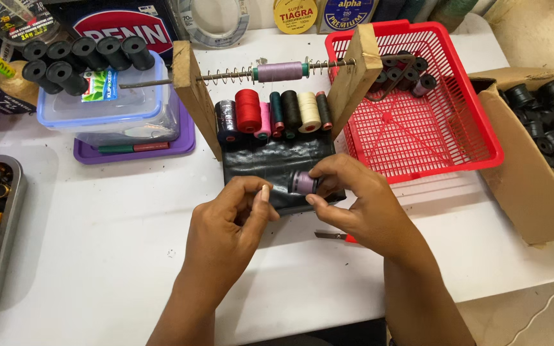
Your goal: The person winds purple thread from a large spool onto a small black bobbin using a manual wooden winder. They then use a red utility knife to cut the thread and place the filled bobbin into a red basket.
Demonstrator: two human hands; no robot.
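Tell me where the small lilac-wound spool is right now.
In the head view, the small lilac-wound spool sits centre frame, pinched in the right hand, with the left hand beside it, over the black mat below the row of thread spools.

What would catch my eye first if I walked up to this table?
Probably the bright red basket at the upper right, with a few dark spools in its far corner. Next, the row of coloured thread spools between two wooden uprights at centre. Just below, the right hand pinches a small purple-wound spool, the left hand beside it.
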